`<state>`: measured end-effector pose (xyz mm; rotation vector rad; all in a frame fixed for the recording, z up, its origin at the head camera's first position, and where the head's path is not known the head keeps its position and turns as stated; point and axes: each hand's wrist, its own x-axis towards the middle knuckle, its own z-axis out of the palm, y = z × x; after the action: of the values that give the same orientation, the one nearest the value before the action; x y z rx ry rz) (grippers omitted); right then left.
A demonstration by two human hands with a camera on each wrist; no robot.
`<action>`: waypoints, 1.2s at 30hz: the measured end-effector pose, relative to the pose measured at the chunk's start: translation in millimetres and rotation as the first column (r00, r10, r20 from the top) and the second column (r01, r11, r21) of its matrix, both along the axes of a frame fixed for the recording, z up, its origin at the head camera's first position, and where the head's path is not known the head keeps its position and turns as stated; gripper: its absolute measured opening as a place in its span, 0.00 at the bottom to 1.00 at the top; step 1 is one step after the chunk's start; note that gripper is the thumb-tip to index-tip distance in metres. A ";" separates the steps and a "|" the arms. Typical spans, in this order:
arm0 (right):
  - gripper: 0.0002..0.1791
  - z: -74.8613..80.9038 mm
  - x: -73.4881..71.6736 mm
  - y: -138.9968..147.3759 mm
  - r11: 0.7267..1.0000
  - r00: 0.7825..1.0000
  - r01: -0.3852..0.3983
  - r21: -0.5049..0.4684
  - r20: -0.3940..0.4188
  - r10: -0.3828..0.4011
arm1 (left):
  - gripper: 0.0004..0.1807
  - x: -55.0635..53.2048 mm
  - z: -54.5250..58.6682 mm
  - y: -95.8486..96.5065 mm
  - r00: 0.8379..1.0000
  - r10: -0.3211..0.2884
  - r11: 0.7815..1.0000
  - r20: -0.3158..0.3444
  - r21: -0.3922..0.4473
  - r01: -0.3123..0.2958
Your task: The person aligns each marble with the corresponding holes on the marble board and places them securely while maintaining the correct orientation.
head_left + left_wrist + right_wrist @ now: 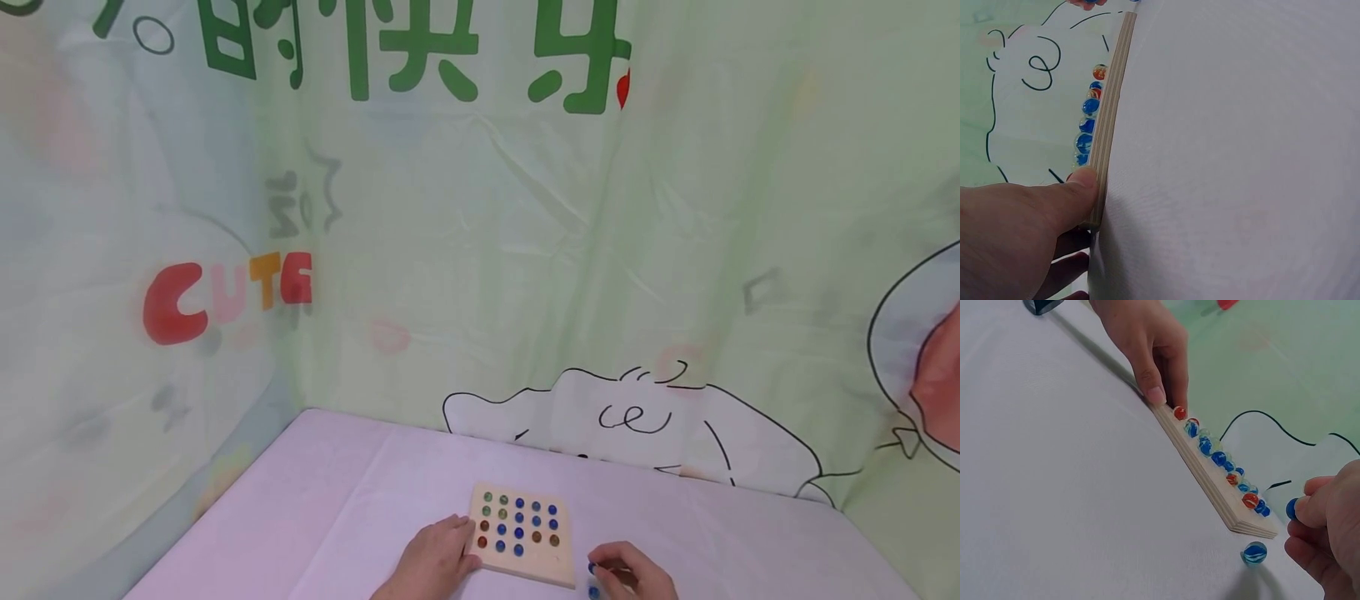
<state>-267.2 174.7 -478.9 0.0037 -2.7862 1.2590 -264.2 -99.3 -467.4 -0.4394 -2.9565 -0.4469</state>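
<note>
A pale wooden board (547, 568) lies on the table, bearing rows of glass marbles. Green marbles (495, 505) sit at its far left, red ones (482, 542) at its near left, blue ones (519, 533) across the middle and far right, and amber ones (545, 539) at the right. My left hand (438, 554) grips the board's near left corner, thumb on the near edge and fingers along the left side. Just right of the board, my right hand (633, 571) pinches a blue marble (1291, 509) between thumb and fingertips. Another blue-swirled marble (1254, 552) rests on the table below that hand.
A light cloth covers the table (360, 492). Behind it and at the left hang printed curtains (450, 275) with green characters, coloured letters and a line-drawn figure. In the right wrist view, a dark object (1041, 305) shows by the left forearm.
</note>
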 end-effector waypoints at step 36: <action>0.09 13.9 -2.5 -47.4 0.997 0.999 -0.046 -0.059 -0.011 0.046 | 0.28 1.6 -0.8 -1.0 1.000 -0.002 0.999 -0.025 -0.037 0.001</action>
<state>-269.8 127.3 -465.0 0.0707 -2.7546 1.3471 -262.6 -100.4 -468.2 -0.4475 -2.9443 -0.3844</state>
